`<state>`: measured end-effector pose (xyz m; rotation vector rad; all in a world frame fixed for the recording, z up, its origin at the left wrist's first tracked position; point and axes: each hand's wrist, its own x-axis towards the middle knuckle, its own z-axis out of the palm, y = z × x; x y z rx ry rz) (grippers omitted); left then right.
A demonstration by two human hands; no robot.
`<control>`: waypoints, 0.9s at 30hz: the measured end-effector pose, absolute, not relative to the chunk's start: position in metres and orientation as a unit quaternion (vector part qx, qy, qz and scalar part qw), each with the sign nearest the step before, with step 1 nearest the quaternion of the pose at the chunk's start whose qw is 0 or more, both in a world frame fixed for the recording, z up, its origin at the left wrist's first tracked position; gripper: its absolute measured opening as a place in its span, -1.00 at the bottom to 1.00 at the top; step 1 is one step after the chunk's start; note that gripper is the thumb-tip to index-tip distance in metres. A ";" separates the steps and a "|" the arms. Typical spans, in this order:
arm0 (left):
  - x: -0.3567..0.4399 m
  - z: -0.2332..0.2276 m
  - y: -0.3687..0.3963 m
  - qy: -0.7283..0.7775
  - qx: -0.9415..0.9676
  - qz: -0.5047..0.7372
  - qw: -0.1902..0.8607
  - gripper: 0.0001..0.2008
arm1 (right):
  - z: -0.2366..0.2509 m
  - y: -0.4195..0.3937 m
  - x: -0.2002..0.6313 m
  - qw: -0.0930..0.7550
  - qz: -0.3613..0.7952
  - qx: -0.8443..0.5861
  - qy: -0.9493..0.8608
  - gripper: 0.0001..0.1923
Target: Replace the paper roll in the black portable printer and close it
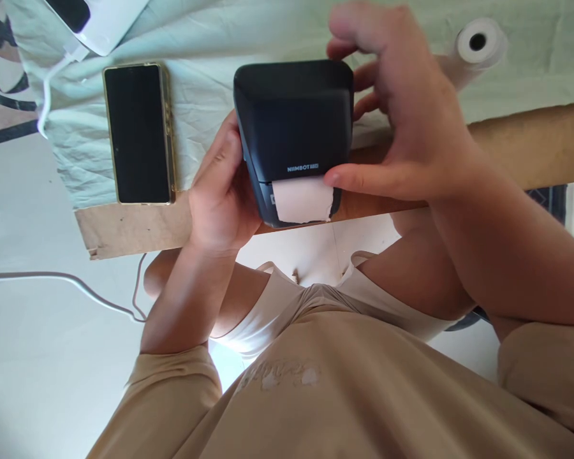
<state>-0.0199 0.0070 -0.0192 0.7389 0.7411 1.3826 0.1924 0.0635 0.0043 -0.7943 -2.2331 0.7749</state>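
A black label printer (pixel 294 121) marked NIIMBOT sits at the near edge of the table (pixel 129 229). A short torn strip of white paper (pixel 302 199) sticks out of its front slot. My left hand (pixel 222 191) grips the printer's left side, thumb along its edge. My right hand (pixel 404 108) arches over the printer's right side, its thumb tip touching the paper strip's right corner and its fingers curled above the top without closing on anything.
A phone (pixel 138 134) with a dark screen and gold case lies on the pale cloth (pixel 205 70) left of the printer. A white paper roll (pixel 476 48) lies at the back right. A white charger (pixel 95 22) and cable (pixel 76 284) are at the left.
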 end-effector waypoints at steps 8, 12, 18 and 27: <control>-0.028 -0.035 0.013 0.317 0.403 0.583 0.630 -0.66 | 0.012 0.053 0.191 0.307 0.400 -0.420 -0.754 -0.21; -0.034 -0.042 0.015 0.324 0.424 0.574 0.622 -0.65 | 0.023 0.052 0.171 0.376 0.442 -0.485 -0.654 -0.30; -0.033 -0.036 0.011 0.303 0.416 0.566 0.644 -0.63 | 0.026 0.052 0.166 0.459 0.216 -0.509 -0.696 -0.43; -0.030 -0.031 0.007 0.325 0.446 0.553 0.624 -0.58 | 0.039 0.049 0.161 0.110 0.073 -0.432 -0.892 -0.75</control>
